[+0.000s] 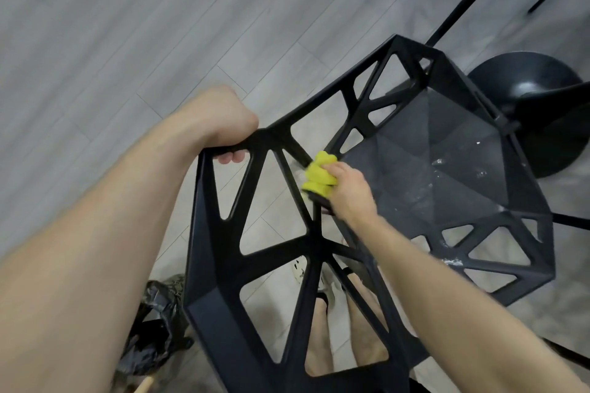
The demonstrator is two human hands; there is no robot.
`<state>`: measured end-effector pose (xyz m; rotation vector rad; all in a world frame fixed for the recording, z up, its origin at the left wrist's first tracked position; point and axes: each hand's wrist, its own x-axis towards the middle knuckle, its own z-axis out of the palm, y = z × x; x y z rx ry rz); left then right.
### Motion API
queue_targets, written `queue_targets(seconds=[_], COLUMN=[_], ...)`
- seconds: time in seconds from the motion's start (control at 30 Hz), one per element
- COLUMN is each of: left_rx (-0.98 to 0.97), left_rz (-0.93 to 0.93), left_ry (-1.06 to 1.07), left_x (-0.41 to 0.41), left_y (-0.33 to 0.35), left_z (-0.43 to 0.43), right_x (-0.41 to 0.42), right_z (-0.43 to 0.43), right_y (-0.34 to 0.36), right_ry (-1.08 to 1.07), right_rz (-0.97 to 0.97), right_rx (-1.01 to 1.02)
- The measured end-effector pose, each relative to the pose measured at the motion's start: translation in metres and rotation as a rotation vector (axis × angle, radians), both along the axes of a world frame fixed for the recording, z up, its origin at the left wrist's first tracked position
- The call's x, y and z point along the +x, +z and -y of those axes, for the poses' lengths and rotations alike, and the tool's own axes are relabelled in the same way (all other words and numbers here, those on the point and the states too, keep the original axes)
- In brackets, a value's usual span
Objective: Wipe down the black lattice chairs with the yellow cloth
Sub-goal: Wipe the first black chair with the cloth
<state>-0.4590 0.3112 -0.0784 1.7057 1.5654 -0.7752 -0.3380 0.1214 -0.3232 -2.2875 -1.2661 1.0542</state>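
L hand (230, 134) gripping chair (271, 137) rail, steadying; R hand (348, 190) clutching cloth (319, 175) on strut (295, 155); best wrapping cloth round it, pressing firm

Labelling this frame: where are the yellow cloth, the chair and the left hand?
yellow cloth (319, 177), head view, bunched middle.
chair (431, 153), head view, seat panel.
left hand (237, 124), head view, middle of the hand.

Grey plank floor (127, 25); round black pedestal base (523, 76); crumpled black bag (153, 329).
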Motion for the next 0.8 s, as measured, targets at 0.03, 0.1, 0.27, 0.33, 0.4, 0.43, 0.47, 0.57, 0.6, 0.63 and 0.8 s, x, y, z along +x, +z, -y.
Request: queue_targets(seconds=[0.03,0.1,0.27,0.33,0.4,0.43,0.47,0.57,0.6,0.63,0.8], left_rx=[-0.002,-0.002,-0.001,0.003,0.006,0.006,0.008,0.005,0.0,-0.003,-0.002], left_rz=[0.006,-0.003,-0.022,-0.018,-0.009,-0.005,-0.002,0.004,0.005,0.003,0.003], left_ry=[-0.004,-0.011,-0.03,-0.03,-0.026,-0.026,-0.026,-0.013,-0.01,-0.01,-0.024], left_x=[-0.001,-0.002,-0.002,-0.003,-0.004,-0.004,-0.004,-0.003,-0.003,-0.004,-0.004], left_y=[-0.001,-0.002,-0.004,-0.003,-0.003,-0.003,-0.003,-0.006,-0.007,-0.008,-0.01], left_z=[0.0,0.0,-0.002,-0.002,-0.001,0.0,0.001,0.0,-0.001,-0.001,-0.003], right_x=[0.019,0.049,0.057,0.014,-0.007,0.001,0.018,0.06,0.054,0.035,0.007], right_z=[0.004,-0.007,-0.032,-0.012,0.015,0.022,0.021,-0.002,-0.007,-0.009,0.007], right_y=[-0.007,-0.005,0.007,-0.017,-0.04,-0.048,-0.052,-0.046,-0.04,-0.035,-0.021], right_ry=[0.059,0.03,-0.376,-0.212,0.052,0.16,0.229,-0.152,-0.308,-0.336,-0.001], right_rz=[0.058,0.148,0.324,0.152,0.109,0.079,0.049,0.077,0.104,0.122,-0.026], right_rx=[-0.112,-0.078,0.214,0.111,0.014,0.004,-0.001,-0.036,-0.01,0.019,-0.023])
